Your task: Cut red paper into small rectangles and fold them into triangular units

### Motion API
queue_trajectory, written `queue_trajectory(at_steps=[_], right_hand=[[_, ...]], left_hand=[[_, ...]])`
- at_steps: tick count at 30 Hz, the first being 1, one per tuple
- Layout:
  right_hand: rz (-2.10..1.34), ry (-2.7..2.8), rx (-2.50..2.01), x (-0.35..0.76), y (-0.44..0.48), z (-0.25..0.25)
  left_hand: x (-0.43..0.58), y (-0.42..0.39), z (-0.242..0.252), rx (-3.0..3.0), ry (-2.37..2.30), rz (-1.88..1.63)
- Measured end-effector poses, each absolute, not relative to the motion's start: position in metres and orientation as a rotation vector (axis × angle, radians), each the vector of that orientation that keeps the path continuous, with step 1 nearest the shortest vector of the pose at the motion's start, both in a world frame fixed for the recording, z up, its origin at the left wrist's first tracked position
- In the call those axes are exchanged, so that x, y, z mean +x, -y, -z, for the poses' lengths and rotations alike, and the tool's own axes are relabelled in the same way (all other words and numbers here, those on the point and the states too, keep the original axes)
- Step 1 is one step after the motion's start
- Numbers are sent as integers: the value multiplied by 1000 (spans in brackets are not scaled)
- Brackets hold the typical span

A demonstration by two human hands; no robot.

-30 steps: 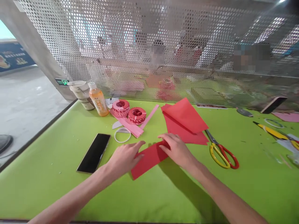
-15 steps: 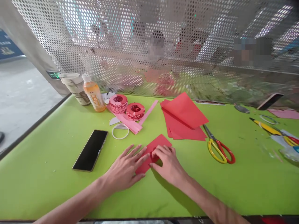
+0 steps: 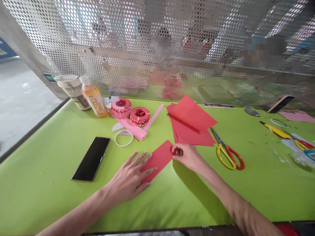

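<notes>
A narrow red paper strip (image 3: 161, 158) lies flat at the centre of the green surface (image 3: 44, 147), running aslant from 7 o'clock to 1 o'clock. The left hand (image 3: 130, 177) rests palm down over its 8 o'clock end; that grip is spread wide, the fingers fanned and two of them stretched across the paper. The right hand (image 3: 187, 157) is at the opposite end, towards 2 o'clock. Its grip is drawn in, thumb and curled fingers gathered at the strip's edge; whether they pinch the paper or merely touch it, I cannot tell.

Taking the strip as the middle of the dial, a loose stack of red sheets (image 3: 192, 123) lies near it at 1 o'clock, the top sheet raised along one side. Scissors (image 3: 223, 145) with one yellow and one red handle lie at 3 o'clock, blades just beside the stack. A dark-screened phone (image 3: 91, 159) is at 9 o'clock, and a white ring (image 3: 123, 145) at 10. Around 11 o'clock two pleated paper rings (image 3: 139, 121) sit beside pink strips (image 3: 135, 128). Farther off, towards 10, an orange drink bottle (image 3: 94, 101) stands beside a lidded cup (image 3: 75, 95).
</notes>
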State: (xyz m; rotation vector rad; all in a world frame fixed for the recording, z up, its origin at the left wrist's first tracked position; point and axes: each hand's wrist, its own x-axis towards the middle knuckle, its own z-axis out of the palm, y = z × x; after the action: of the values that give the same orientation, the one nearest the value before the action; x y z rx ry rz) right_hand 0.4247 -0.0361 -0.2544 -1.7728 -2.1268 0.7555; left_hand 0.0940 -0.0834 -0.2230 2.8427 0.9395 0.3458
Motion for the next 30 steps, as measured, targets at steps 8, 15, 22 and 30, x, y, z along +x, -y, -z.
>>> queue_trajectory(at_steps=[8,15,22,30], right_hand=[[-543,1986,-1841,471,5,243],[-557,2065,-1610,427,31,252],[-543,2115,-1579,408,42,273],[-519,2096,-1580,410,44,277]], left_hand=[[92,84,224,2844,-959,-359],[133,65,192,2830,-815,-255],[151,68,190,2841,-746,-244],[117,97,191,2792,-836,-261]])
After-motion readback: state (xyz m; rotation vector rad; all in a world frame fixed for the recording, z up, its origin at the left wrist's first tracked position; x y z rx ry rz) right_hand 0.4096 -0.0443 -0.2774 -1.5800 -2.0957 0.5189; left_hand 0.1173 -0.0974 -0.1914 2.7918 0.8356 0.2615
